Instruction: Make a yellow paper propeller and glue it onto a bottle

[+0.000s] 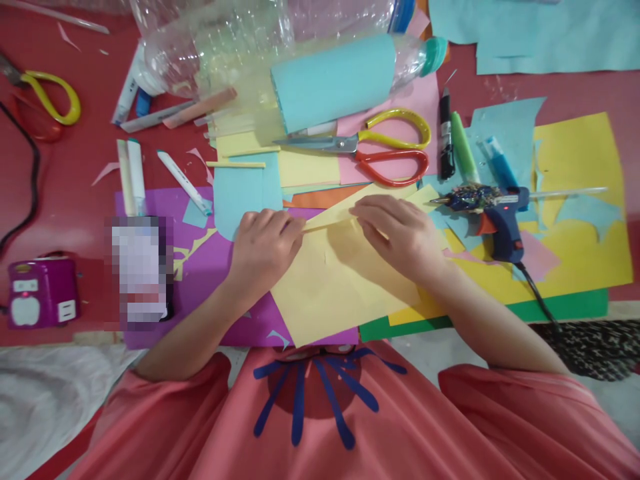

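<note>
A pale yellow paper sheet [350, 293] lies in front of me, with a narrow folded or rolled band along its far edge between my hands. My left hand [267, 253] is closed on the left end of that band, thumb against the curled fingers. At the band's right part, my right hand [400, 233] pinches the paper with bent fingertips; its thumb is partly hidden. Just beyond the sheet lie scissors [345, 143] with one yellow and one red handle. A blue glue gun [507, 217] with a lit red light rests right of my right hand.
Clear plastic bottles lie at the back, one bottle [333, 80] wrapped in light blue paper. Markers [185, 183], a black pen [446, 137] and paper scraps are scattered around. At left are a phone [137, 273], a purple power adapter [44, 291] and yellow-handled scissors [50, 93].
</note>
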Available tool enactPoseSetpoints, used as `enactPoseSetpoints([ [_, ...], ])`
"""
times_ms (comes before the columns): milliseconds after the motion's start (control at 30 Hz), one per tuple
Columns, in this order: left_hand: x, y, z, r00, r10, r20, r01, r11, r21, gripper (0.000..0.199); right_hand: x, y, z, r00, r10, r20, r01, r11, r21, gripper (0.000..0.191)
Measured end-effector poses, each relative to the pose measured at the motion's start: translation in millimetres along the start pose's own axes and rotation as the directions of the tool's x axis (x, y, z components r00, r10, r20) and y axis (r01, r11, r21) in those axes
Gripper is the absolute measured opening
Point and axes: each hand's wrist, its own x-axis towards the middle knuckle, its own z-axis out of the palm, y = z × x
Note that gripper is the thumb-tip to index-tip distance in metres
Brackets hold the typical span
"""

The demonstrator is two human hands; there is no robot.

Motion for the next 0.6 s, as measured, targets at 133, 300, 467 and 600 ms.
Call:
enactPoseSetpoints([
  [133, 1, -12, -0.6, 0.993, -0.104, -0.058, 0.095, 0.986, -0.136, 0.028, 4, 13, -19, 0.943, 0.255, -0.215, -0.226, 0.962, 0.150, 0.015],
  [300, 4, -36, 2.1, 0.889, -0.447, -0.095, 0.307, 0.738, -0.602, 0.036, 12, 42, -36, 0.826, 0.410, -0.386, -0.275, 0.892, 0.359, 0.010],
  [467, 14, -33, 6.4, 0.567, -0.810, 0.149, 0.264, 0.008, -0.964, 0.030, 23, 65, -44, 0.848, 0.438, -0.297, -0.325, 0.874, 0.361, 0.025],
  [600, 19, -25, 12.3, 0.540, -0.817, 0.204, 0.119, -0.166, -0.979, 0.021, 36, 70, -43, 0.902, 0.424, 0.075, -0.425, 0.905, -0.002, 0.031],
])
